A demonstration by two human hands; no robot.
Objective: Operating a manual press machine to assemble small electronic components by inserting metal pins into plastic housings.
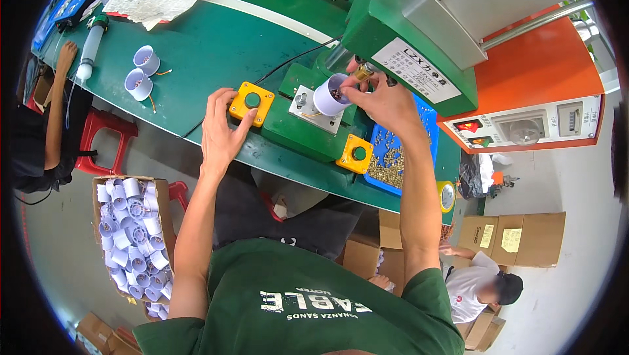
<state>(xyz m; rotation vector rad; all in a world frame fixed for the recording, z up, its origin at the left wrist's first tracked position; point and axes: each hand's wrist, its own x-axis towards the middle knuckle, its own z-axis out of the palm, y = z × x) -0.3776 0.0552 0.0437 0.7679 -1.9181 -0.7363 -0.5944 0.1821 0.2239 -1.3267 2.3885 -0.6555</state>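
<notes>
Head view: the left hand [221, 133] lies spread wide at a square yellow box [265, 102] with a round green button [252, 100], perhaps keeping it within reach. A pale lilac, round plastic cup [324, 101] sits on a silver metal plate [325, 124], seemingly to steady it near the brass-coloured cylindrical press tip [363, 73]. The right hand [386, 103] narrows at the cup's rim; what it pinches, I cannot tell.

The cup [325, 101] near the right hand [388, 103] is pale purple. By the left hand [221, 135], the box [264, 97] is yellow, its button [252, 100] green.
</notes>
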